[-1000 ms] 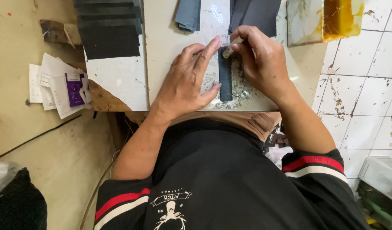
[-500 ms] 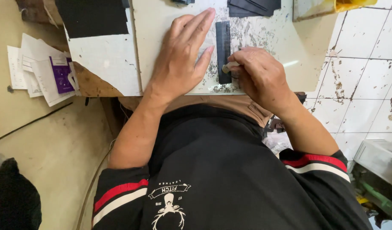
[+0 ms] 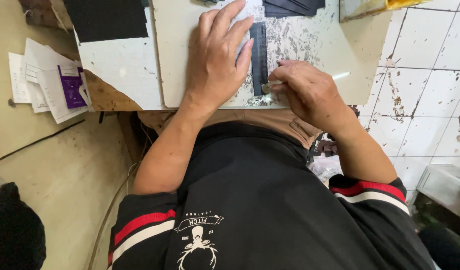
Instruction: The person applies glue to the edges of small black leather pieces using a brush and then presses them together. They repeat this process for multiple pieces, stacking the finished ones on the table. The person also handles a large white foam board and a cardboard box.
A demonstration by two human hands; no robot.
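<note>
1. Two hands work at the near edge of the board. The right hand pinches a small tool, its tip touching the strip's near end.
2. The dark strip runs lengthwise away from the body, just left of the right hand.
3. The left hand lies flat, fingers spread, holding nothing, pressing beside the strip.
4. Since the earlier frame, the right hand sits nearer the body along the strip; the left stays pressed.
</note>
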